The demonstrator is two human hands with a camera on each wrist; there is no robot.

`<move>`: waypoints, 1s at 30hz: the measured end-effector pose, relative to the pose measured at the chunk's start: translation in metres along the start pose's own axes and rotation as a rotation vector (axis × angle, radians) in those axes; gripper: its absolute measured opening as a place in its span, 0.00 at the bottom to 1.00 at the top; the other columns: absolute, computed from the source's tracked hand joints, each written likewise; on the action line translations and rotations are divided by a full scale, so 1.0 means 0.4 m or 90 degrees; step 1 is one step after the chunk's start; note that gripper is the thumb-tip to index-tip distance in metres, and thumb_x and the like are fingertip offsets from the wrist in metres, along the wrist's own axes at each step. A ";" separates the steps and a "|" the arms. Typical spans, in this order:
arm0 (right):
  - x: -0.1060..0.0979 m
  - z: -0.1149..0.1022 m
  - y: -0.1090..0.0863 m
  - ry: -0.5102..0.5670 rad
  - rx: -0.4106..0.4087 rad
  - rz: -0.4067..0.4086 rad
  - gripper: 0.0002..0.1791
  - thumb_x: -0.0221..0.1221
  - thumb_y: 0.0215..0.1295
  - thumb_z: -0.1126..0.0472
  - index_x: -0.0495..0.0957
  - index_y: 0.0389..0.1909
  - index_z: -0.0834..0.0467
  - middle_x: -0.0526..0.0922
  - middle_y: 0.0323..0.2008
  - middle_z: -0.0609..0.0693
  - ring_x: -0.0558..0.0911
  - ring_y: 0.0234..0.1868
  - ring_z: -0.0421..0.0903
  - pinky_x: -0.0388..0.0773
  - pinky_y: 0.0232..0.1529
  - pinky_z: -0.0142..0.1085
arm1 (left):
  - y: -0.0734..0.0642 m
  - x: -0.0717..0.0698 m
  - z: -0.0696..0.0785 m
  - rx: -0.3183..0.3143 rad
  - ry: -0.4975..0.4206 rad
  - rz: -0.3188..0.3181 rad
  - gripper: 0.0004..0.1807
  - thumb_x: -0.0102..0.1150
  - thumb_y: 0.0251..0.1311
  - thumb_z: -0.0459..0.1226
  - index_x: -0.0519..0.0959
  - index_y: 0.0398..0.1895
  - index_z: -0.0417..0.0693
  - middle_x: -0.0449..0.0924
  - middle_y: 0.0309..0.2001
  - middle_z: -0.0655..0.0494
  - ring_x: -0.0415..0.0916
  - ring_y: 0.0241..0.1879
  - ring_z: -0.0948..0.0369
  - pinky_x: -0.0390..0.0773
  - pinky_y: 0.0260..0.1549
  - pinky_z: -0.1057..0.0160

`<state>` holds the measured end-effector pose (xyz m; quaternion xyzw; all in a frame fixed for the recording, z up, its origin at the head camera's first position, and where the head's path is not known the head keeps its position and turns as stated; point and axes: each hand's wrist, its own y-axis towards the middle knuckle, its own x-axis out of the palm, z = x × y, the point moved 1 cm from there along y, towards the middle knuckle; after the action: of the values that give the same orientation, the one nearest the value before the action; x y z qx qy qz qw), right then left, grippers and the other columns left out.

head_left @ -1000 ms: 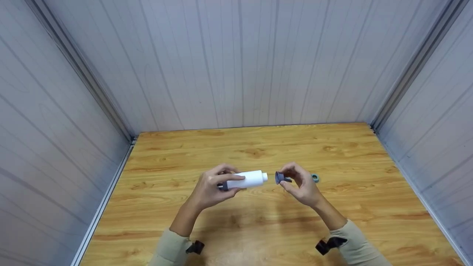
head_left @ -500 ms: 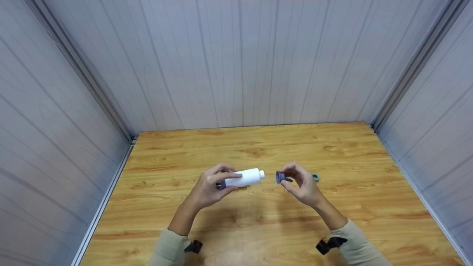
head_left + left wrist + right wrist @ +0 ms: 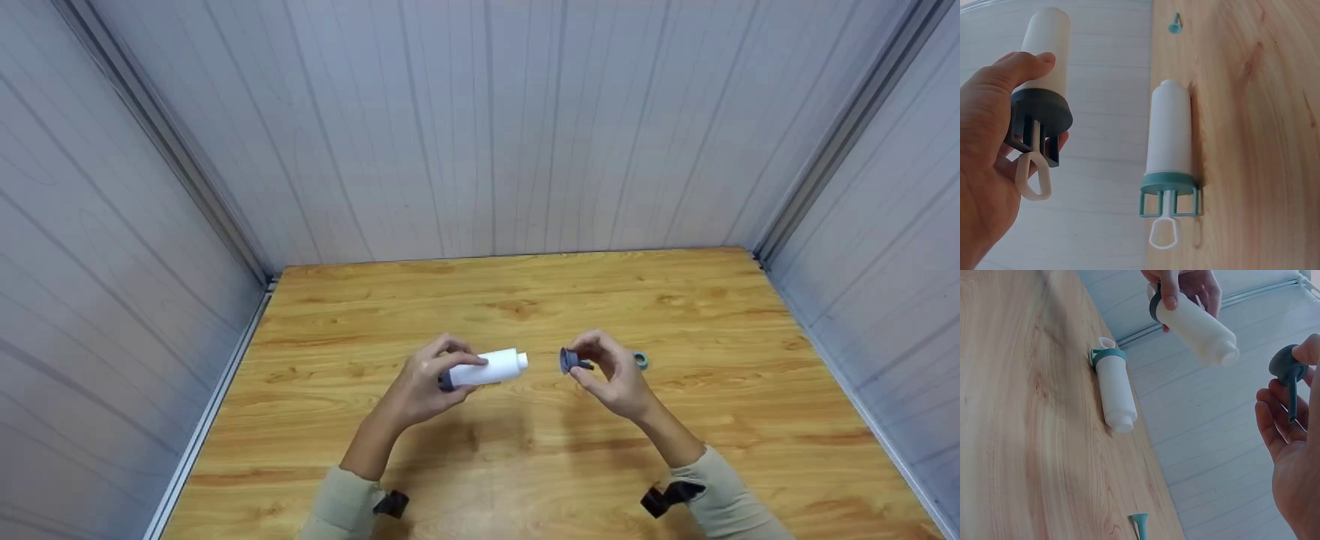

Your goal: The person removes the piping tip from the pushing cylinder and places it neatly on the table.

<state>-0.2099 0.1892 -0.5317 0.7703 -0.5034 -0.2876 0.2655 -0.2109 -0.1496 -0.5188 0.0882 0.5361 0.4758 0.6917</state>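
My left hand (image 3: 424,386) grips a white syringe-like tube (image 3: 495,366) by its dark-collared end, its narrow neck pointing right. In the left wrist view the dark collar (image 3: 1041,107) carries side handles and a white pull ring (image 3: 1033,177). Between finger and thumb, my right hand (image 3: 616,379) pinches a dark grey funnel (image 3: 568,361), wide mouth facing the tube's neck across a small gap. Its thin spout (image 3: 1292,402) points away from the mouth. Both pieces are held above the table.
A second white syringe-like tube (image 3: 1171,132), teal-collared, lies on the wooden table (image 3: 517,289); the head view does not show it. A teal funnel (image 3: 640,361) lies beyond my right hand. Pale panel walls (image 3: 480,135) stand at the back and both sides.
My left hand has shifted slightly left with the white tube, so the gap between its neck and the dark funnel has widened. My right hand has hardly moved.
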 end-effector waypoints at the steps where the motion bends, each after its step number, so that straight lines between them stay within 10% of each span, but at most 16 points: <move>1: 0.000 0.001 0.000 0.001 -0.003 -0.001 0.20 0.55 0.62 0.90 0.74 0.55 0.80 0.84 0.54 0.42 0.86 0.52 0.32 0.86 0.58 0.25 | -0.003 0.002 -0.002 -0.006 0.003 -0.003 0.23 0.86 0.54 0.26 0.91 0.53 0.48 0.86 0.54 0.46 0.90 0.53 0.48 0.95 0.49 0.48; 30: 0.007 0.005 -0.009 0.009 0.018 -0.003 0.18 0.55 0.64 0.89 0.74 0.54 0.80 0.85 0.52 0.40 0.87 0.51 0.32 0.87 0.56 0.25 | -0.099 0.065 -0.063 -0.108 0.060 -0.118 0.21 0.84 0.55 0.27 0.91 0.51 0.50 0.84 0.53 0.47 0.86 0.57 0.47 0.91 0.56 0.47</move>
<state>-0.2080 0.1879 -0.5360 0.7774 -0.5036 -0.2755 0.2572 -0.2103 -0.1609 -0.5714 -0.0428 0.5320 0.4568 0.7117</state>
